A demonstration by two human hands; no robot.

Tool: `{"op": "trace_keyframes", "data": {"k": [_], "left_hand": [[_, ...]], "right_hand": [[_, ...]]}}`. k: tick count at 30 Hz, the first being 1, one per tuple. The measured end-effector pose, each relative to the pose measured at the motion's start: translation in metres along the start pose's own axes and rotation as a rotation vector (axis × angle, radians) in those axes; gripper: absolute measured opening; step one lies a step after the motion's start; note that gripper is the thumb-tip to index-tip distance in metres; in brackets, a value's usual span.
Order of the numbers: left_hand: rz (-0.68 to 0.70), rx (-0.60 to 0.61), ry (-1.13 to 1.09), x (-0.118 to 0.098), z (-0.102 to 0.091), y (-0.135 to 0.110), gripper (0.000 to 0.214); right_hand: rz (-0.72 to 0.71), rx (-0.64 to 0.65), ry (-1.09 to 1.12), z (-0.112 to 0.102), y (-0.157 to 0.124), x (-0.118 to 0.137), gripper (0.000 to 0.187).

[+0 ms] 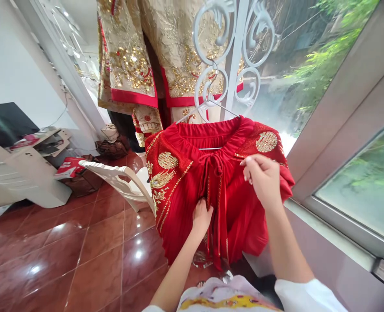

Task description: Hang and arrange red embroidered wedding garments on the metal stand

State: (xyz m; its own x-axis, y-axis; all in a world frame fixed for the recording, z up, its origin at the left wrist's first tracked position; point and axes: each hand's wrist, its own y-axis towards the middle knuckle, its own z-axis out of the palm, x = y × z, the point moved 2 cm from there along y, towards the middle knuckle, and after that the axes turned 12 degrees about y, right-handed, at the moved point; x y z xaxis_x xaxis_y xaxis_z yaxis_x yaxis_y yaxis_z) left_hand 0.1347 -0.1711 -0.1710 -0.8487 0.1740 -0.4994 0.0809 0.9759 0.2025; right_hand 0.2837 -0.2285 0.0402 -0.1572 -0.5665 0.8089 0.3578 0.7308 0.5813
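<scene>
A red skirt with a gathered waist, hanging ties and gold embroidered panels is on a thin wire hanger. The hanger's hook is over a scroll of the white metal grille. At the middle of the skirt front, beside the hanging ties, my left hand is closed on the red cloth. Higher up, by the edge of the right embroidered panel, my right hand is closed with its fingertips pinched together. Whatever those fingertips hold, if anything, is too small to make out.
Gold-sequined garments with red borders hang behind the skirt. A white plastic chair stands close at its left. The window frame is near my right arm. Farther left are a white desk with a dark monitor and bags on the tiled floor.
</scene>
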Motion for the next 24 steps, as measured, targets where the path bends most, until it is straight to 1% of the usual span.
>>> {"op": "trace_keyframes", "data": {"k": [1, 2, 4, 5, 6, 7, 8, 9, 11, 13, 14, 16, 17, 19, 22, 24], "left_hand": [[0.013, -0.086, -0.016, -0.004, 0.0, -0.004, 0.034], [0.044, -0.201, -0.04, -0.009, 0.001, -0.009, 0.042], [0.166, -0.449, -0.108, -0.023, 0.006, -0.024, 0.051], [0.252, -0.526, -0.15, -0.033, 0.011, -0.032, 0.052], [0.347, -0.553, -0.198, -0.043, 0.017, -0.042, 0.052], [0.448, -0.521, -0.252, -0.055, 0.025, -0.051, 0.05], [0.55, -0.427, -0.31, -0.068, 0.034, -0.061, 0.046], [0.647, -0.285, -0.366, -0.081, 0.044, -0.072, 0.041], [0.803, 0.063, -0.46, -0.108, 0.064, -0.098, 0.028], [0.922, 0.411, -0.52, -0.133, 0.083, -0.13, 0.018], [0.972, 0.566, -0.539, -0.145, 0.092, -0.148, 0.017], [1.061, 0.812, -0.56, -0.166, 0.104, -0.187, 0.019], [1.099, 0.902, -0.568, -0.175, 0.109, -0.206, 0.021], [1.175, 1.045, -0.575, -0.191, 0.118, -0.245, 0.027], [1.355, 1.233, -0.524, -0.214, 0.139, -0.303, 0.029], [1.498, 1.31, -0.439, -0.231, 0.161, -0.341, 0.029]], "right_hand": [[0.07, 0.007, -0.086, -0.011, -0.009, -0.021, 0.024], [0.142, -0.001, -0.163, -0.025, -0.019, -0.041, 0.024], [0.291, -0.067, -0.252, -0.056, -0.044, -0.075, 0.027], [0.361, -0.119, -0.269, -0.072, -0.058, -0.087, 0.028], [0.423, -0.176, -0.275, -0.088, -0.074, -0.095, 0.029], [0.472, -0.237, -0.28, -0.103, -0.091, -0.099, 0.029], [0.507, -0.301, -0.29, -0.118, -0.108, -0.1, 0.029], [0.534, -0.37, -0.306, -0.132, -0.126, -0.097, 0.028], [0.577, -0.504, -0.347, -0.158, -0.161, -0.085, 0.027], [0.626, -0.648, -0.428, -0.186, -0.201, -0.066, 0.027], [0.659, -0.732, -0.495, -0.2, -0.224, -0.054, 0.027], [0.735, -0.934, -0.653, -0.224, -0.279, -0.026, 0.027], [0.776, -1.05, -0.722, -0.234, -0.31, -0.01, 0.027], [0.846, -1.288, -0.809, -0.243, -0.378, 0.02, 0.026], [0.964, -1.611, -0.865, -0.241, -0.478, 0.053, 0.023], [1.036, -1.779, -0.882, -0.239, -0.533, 0.066, 0.023]]}}
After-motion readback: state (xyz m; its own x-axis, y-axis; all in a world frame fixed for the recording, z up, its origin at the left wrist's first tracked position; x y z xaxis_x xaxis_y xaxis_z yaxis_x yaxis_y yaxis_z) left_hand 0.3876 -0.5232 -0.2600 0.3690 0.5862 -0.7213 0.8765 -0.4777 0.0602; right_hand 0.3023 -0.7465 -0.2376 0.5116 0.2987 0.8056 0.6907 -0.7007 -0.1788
